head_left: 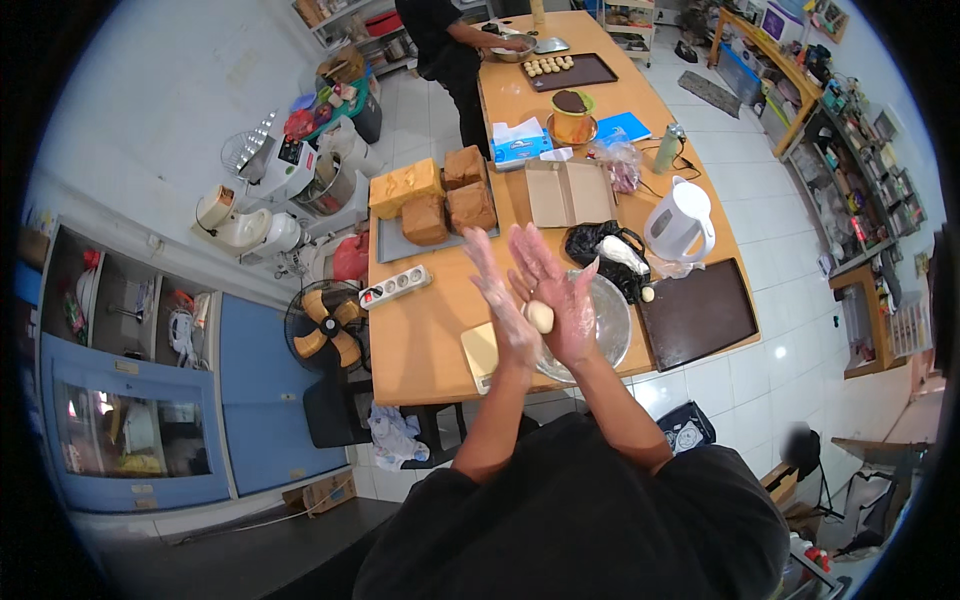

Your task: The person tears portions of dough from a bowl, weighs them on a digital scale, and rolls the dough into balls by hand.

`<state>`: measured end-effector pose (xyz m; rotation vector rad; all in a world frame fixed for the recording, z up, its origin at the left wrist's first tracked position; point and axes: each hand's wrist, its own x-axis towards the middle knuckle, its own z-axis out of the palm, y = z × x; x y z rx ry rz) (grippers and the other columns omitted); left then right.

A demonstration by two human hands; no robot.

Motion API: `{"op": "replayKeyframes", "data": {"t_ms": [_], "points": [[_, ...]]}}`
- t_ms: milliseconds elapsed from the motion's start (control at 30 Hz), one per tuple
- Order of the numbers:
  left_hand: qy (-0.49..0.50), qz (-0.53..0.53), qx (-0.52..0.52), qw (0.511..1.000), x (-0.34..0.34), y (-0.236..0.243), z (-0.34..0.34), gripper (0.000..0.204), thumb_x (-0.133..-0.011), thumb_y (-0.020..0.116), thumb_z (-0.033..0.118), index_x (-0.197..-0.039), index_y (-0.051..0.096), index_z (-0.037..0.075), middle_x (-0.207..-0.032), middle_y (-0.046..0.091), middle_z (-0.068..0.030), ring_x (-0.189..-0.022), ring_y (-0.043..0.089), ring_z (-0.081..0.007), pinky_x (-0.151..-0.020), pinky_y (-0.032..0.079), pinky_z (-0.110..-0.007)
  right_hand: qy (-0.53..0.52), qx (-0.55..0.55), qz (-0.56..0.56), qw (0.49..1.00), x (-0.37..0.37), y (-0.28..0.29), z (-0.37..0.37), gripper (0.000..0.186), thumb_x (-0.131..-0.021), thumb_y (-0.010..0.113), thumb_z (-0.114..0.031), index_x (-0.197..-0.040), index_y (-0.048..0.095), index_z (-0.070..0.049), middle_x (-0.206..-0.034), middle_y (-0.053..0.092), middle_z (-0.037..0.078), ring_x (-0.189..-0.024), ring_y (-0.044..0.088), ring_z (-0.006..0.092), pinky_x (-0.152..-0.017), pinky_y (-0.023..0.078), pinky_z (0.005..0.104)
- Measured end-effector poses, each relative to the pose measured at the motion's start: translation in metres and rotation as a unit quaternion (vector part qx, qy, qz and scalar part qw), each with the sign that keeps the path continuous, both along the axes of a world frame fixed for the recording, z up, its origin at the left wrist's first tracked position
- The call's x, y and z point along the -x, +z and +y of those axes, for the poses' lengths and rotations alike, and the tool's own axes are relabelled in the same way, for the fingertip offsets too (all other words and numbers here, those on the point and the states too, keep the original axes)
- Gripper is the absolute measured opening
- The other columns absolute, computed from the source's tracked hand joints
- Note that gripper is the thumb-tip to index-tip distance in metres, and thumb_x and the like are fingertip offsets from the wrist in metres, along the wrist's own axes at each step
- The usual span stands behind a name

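Observation:
A pale dough ball (539,317) sits between the heels of my two palms, above the front of the table. Both hands are dusted with flour. My left hand (503,305) has its fingers stretched out and angled up, and my right hand (560,295) faces it with fingers straight and slightly spread. The palms hold the ball between them. Beneath and behind my right hand is a metal bowl (615,320), partly covered. A cream kitchen scale (480,350) lies by my left wrist. To the right, another small dough ball (648,294) lies by the dark baking tray (700,318).
Bread loaves (424,219) on a tray, a power strip (395,287), an open cardboard box (570,193), a black plastic bag (606,246) and a white kettle (680,222) share the table. At the far end, a person (445,50) works beside a tray of dough balls (550,65).

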<state>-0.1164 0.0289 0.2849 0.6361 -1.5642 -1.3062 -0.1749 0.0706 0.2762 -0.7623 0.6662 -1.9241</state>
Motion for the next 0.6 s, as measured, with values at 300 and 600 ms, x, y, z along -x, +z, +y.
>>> {"op": "replayKeyframes", "data": {"t_ms": [300, 600], "points": [[0.076, -0.008, 0.082, 0.994, 0.006, 0.006, -0.005, 0.090, -0.091, 0.008, 0.070, -0.151, 0.008, 0.003, -0.159, 0.001, -0.0120, -0.146, -0.001, -0.0274, -0.117, -0.004, -0.043, 0.060, -0.031, -0.005, 0.998, -0.008, -0.020, 0.005, 0.094, -0.087, 0.010, -0.074, -0.150, 0.018, -0.005, -0.157, 0.017, 0.012, -0.146, 0.010, 0.0268, -0.118, 0.006, 0.0424], [-0.007, 0.108, -0.039, 0.993, 0.011, 0.013, 0.030, 0.104, -0.081, 0.004, 0.082, -0.152, 0.007, 0.005, -0.159, 0.002, -0.0126, -0.147, -0.001, -0.0290, -0.115, -0.008, -0.046, 0.033, -0.056, -0.012, 0.998, -0.003, -0.026, 0.003, 0.084, -0.093, 0.017, -0.066, -0.149, 0.019, -0.003, -0.156, 0.017, 0.013, -0.146, 0.012, 0.0262, -0.118, 0.009, 0.0402]]}}
